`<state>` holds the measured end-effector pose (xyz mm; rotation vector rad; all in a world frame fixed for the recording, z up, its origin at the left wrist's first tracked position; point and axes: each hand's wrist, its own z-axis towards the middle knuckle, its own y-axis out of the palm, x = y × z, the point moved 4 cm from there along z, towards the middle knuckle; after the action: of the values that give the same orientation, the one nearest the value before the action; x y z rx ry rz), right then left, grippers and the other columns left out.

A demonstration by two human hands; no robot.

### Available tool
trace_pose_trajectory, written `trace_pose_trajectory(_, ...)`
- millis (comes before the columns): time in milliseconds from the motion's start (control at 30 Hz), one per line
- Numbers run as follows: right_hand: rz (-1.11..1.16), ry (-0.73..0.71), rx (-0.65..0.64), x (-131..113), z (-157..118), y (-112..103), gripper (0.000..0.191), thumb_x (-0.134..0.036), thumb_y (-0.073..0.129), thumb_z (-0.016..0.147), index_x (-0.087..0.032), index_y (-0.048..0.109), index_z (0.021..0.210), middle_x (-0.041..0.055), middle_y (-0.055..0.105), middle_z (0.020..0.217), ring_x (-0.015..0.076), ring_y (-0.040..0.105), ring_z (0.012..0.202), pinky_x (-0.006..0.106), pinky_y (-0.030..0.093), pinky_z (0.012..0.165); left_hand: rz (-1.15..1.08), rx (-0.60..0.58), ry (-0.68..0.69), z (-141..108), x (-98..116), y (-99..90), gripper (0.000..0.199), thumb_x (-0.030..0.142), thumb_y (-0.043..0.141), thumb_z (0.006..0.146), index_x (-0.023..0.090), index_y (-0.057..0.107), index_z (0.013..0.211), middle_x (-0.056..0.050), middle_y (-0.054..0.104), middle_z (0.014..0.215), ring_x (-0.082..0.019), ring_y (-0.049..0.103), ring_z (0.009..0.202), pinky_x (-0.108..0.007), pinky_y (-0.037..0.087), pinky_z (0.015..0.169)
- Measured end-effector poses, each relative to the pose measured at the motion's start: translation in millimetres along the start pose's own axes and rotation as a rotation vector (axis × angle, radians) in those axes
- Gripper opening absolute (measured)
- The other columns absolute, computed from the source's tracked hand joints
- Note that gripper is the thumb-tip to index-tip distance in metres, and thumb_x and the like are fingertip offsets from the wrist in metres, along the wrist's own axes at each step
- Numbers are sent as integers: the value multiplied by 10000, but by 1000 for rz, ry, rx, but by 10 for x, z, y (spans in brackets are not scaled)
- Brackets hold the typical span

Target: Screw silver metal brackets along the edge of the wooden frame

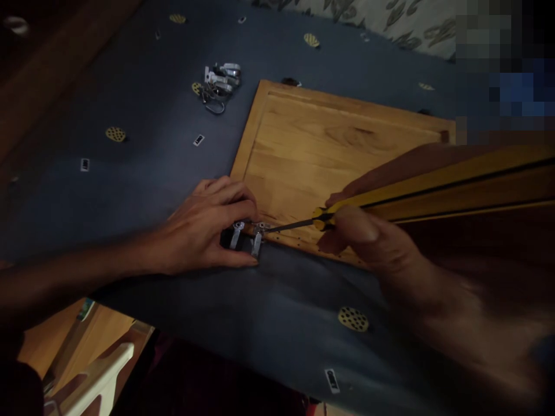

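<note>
fingers of the left hand point(197, 222) bracket a hinge point(256, 244) at the near-left corner of the board point(303, 164), pinch unclear, while the right hand point(403, 266) grips a screwdriver point(324, 218) whose tip, pushed off-line, could skid toward those fingertips.

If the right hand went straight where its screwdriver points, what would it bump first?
Probably the small metal hinge at the tip of the screwdriver, though I can't tell whether they touch.
</note>
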<state>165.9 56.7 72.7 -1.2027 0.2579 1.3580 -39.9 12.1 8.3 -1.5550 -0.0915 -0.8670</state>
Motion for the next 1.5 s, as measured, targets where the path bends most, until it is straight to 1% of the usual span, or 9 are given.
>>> trace_pose_trajectory(167,-37,29,28,6,-13,-5,174,-327,834,942,-368,665,940,-60,754,856,200,746,761,345,614,634,-13,6,-19,-3,12,-2,295,452,829,937,218,726,1084,-56,699,1181,-293,615,1117,-437,425,966)
trace_pose_trajectory(467,101,24,1,8,4,85,240,-226,871,882,-324,653,899,-66,739,790,167,718,648,313,604,537,-9,1,-27,5,27,-15,299,435,845,925,217,736,1097,-54,712,1197,-295,630,1134,-436,420,961)
trace_pose_trajectory(733,17,73,-126,-52,-11,9,157,-326,898,896,-352,813,1026,-54,815,1059,189,802,949,261,689,747,27,38,-14,-1,17,19,315,450,847,924,224,735,1112,-58,711,1189,-307,628,1120,-439,451,941)
trace_pose_trajectory(867,128,40,-182,-19,7,38,176,-303,883,911,-355,834,1071,-53,807,995,162,785,805,250,685,688,22,30,-10,4,42,6,295,439,839,936,205,728,1077,-57,704,1176,-303,629,1108,-450,459,959)
trace_pose_trajectory(1000,125,56,-73,-34,54,142,99,-311,864,930,-305,767,910,-38,789,923,155,765,756,227,658,625,-10,13,-30,10,37,8,240,421,776,965,213,711,1067,-43,707,1168,-295,634,1104,-457,463,984)
trace_pose_trajectory(1133,189,63,-120,-52,157,185,183,-246,884,872,-300,713,835,-49,759,810,129,726,624,202,624,547,-58,11,-47,16,13,25,266,438,801,941,223,710,1069,-49,725,1165,-310,646,1139,-448,468,979)
trace_pose_trajectory(1300,287,62,-323,24,190,186,142,-261,738,1007,-375,799,1066,-47,833,1021,184,824,852,252,695,695,-39,-9,-63,23,47,-3,307,438,823,921,230,728,1126,-56,720,1205,-322,643,1166,-459,469,997)
trace_pose_trajectory(1400,264,-30,-229,6,131,182,118,-292,804,974,-380,794,1052,-52,843,1028,211,827,890,291,704,719,-6,-20,-81,20,63,-24,267,416,782,953,220,726,1126,-45,722,1193,-302,638,1136,-458,467,990)
trace_pose_trajectory(1500,157,-67,-45,-51,84,138,119,-303,842,948,-364,757,1004,-51,802,932,168,773,739,281,678,654,-5,-12,-56,13,48,-15,300,435,798,954,210,726,1137,-55,725,1186,-307,636,1140,-465,457,984)
